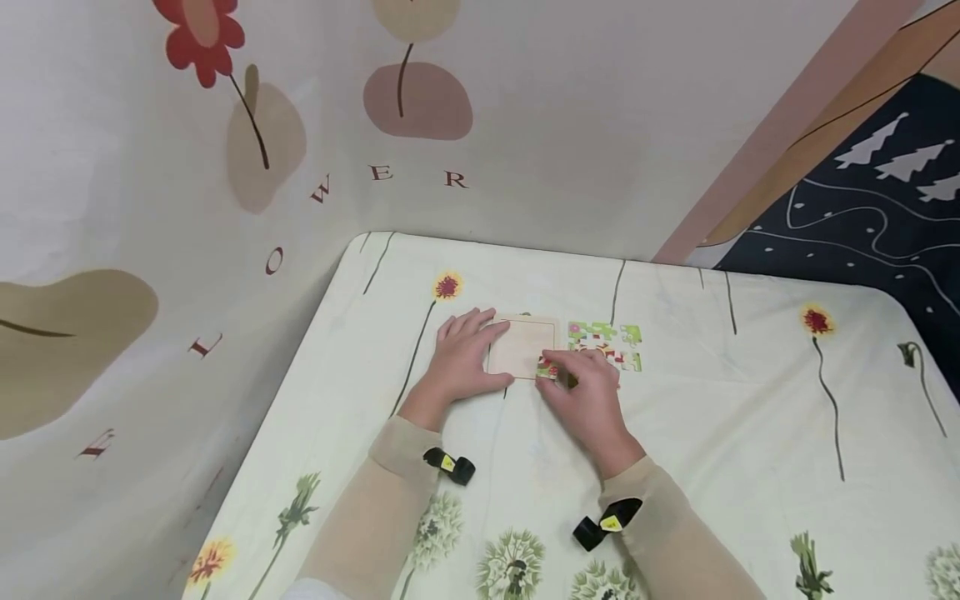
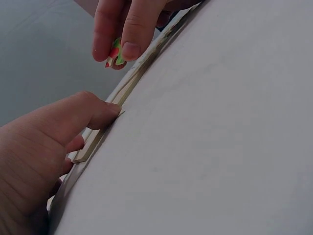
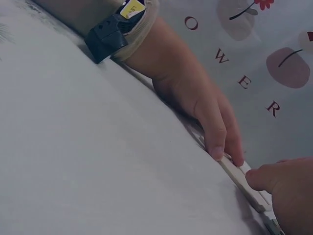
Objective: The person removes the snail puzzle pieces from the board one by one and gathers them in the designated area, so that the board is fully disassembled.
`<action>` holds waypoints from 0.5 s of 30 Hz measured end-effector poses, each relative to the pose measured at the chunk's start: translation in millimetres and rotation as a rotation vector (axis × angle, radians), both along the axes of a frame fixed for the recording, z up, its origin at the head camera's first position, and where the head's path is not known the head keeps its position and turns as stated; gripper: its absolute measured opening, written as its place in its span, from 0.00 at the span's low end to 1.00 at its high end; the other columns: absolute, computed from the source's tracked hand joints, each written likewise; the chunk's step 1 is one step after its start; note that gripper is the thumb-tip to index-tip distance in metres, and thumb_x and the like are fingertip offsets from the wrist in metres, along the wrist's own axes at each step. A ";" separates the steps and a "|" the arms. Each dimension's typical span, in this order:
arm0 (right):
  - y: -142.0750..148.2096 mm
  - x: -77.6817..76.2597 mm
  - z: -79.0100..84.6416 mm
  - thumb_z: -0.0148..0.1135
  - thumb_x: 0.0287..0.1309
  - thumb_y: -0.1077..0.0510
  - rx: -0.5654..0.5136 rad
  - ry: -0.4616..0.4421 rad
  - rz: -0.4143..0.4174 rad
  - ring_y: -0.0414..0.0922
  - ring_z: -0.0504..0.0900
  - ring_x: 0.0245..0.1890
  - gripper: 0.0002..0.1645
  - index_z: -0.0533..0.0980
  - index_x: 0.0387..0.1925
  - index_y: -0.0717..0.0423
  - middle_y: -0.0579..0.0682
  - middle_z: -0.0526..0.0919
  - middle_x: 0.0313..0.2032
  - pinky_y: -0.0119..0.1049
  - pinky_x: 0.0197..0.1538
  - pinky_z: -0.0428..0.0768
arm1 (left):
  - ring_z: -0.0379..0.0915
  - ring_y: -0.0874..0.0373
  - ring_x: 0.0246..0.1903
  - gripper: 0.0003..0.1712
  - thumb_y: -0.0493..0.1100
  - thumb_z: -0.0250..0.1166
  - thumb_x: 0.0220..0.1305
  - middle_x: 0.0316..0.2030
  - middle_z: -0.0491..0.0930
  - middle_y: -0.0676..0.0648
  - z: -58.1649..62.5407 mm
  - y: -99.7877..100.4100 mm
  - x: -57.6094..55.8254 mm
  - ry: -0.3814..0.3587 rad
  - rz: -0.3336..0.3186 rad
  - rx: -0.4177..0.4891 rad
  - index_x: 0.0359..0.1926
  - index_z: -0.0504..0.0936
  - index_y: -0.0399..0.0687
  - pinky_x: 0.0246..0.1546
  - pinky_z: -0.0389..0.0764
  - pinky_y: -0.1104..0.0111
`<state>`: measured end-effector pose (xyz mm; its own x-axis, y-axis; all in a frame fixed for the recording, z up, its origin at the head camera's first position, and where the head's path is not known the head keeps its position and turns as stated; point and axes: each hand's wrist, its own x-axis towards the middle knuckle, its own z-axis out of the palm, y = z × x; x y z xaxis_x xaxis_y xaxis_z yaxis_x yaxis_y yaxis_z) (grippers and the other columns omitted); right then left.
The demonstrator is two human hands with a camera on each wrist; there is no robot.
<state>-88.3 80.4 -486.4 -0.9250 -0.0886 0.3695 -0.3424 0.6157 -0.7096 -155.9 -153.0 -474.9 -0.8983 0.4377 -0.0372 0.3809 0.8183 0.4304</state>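
A shallow wooden puzzle tray (image 1: pixel 522 348) with a raised rim lies on the cloth, its inside bare wood. My left hand (image 1: pixel 467 357) holds it at the left side, thumb on the near rim and fingers spread towards the far left corner. Between thumb and fingertips, my right hand (image 1: pixel 587 392) pinches a red and green puzzle piece (image 2: pixel 116 55) above the tray's near right corner. Several colourful puzzle pieces (image 1: pixel 630 335) lie right of the tray, some hidden behind the right hand. In the right wrist view, the left thumb (image 3: pixel 215 147) presses the tray's edge.
A white flower-printed cloth (image 1: pixel 720 417) covers the table. Behind it hangs a pale printed curtain (image 1: pixel 570 150) with letters, and a dark printed fabric (image 1: pixel 862 208) stands at the right. Each sleeve carries a black wrist camera (image 1: pixel 463 471).
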 end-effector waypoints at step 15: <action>32.3 4.3 -4.3 0.87 0.48 0.62 0.004 0.073 0.003 0.60 0.75 0.50 0.22 0.91 0.47 0.57 0.57 0.88 0.48 0.56 0.55 0.69 | 0.48 0.43 0.81 0.52 0.64 0.76 0.57 0.81 0.59 0.44 -2.4 0.7 0.3 0.015 -0.001 -0.001 0.79 0.71 0.53 0.77 0.44 0.41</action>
<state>-83.9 112.6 -490.7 -0.8954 -0.0930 0.4353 -0.3949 0.6176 -0.6802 -155.7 -152.3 -477.3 -0.8983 0.4388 -0.0239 0.3885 0.8183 0.4236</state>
